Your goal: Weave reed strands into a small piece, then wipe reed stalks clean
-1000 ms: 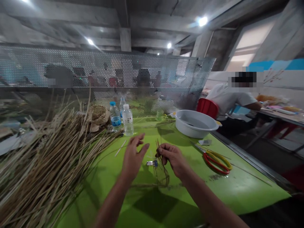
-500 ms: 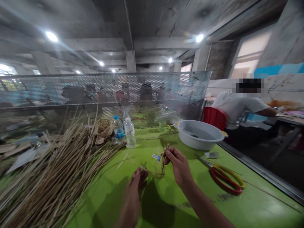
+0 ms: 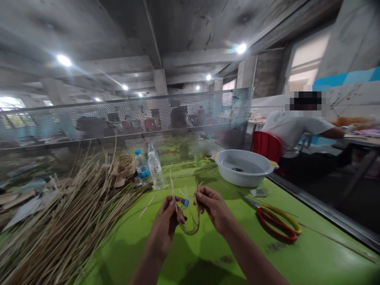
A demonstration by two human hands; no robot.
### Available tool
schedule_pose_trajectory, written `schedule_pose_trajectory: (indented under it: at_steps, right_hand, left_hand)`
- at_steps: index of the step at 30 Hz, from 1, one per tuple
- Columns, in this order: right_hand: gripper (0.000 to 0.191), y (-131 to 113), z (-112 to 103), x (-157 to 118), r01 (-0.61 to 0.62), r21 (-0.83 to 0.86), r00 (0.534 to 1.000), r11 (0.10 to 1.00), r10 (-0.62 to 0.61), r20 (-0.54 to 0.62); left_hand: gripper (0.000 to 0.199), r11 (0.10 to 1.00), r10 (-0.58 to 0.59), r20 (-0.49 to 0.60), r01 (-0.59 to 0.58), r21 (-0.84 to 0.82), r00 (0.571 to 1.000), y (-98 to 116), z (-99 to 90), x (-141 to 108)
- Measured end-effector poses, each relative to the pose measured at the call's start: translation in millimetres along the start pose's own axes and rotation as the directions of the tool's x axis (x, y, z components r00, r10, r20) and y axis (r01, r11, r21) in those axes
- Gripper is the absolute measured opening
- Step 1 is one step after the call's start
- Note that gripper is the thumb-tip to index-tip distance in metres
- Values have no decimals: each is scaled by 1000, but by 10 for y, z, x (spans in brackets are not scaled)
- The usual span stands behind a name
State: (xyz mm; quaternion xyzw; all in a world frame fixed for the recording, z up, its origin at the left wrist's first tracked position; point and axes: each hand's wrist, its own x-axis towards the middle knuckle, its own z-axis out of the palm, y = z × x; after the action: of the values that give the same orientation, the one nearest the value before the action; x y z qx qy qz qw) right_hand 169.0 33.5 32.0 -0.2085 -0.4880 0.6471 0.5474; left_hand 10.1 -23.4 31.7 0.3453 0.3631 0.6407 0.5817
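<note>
Between my hands hangs a braided straw strand (image 3: 190, 230), bent into a U over the green table (image 3: 237, 253). My left hand (image 3: 166, 215) pinches one end, where loose straw tips stick up above the fingers. The other end is pinched by the thumb and fingers of my right hand (image 3: 212, 204). Behind the strand, between the two hands, shows a small clear object with a blue cap (image 3: 184, 202); whether it lies on the table or touches my left fingers I cannot tell.
A big heap of straw (image 3: 68, 213) covers the left side. Water bottles (image 3: 156, 172) stand behind my hands. To the right are a white basin (image 3: 246, 176) and red-and-yellow scissors (image 3: 277, 225). A perforated metal screen (image 3: 178, 122) borders the back. A person (image 3: 293, 122) sits beyond the table.
My left hand has risen and now holds its end of the strand upright. The strand has gone from a trailing curve to a U. The whole view has tilted slightly.
</note>
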Motion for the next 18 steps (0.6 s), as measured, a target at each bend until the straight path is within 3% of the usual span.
schedule_pose_trajectory:
  at_steps: [3,8,13,18]
  right_hand:
    - [30,-29,-39,13,-41,-24,997,999,42,61]
    - [32,-46,-88,32,-93,-82,986,992,103,130]
    - [33,-32,-122,61,-111,-159,985,981,130,116]
    - [36,25,-179,98,-131,-218,984,967,154,90]
  left_hand:
    - [29,993,-30,87,20,116,996,48,49,68]
    - [19,938,-36,142,-16,347,989,51,90,223]
    - [11,856,-17,219,-99,507,976,-45,126,334]
    - [12,811,-16,264,-142,568,964,-91,69,330]
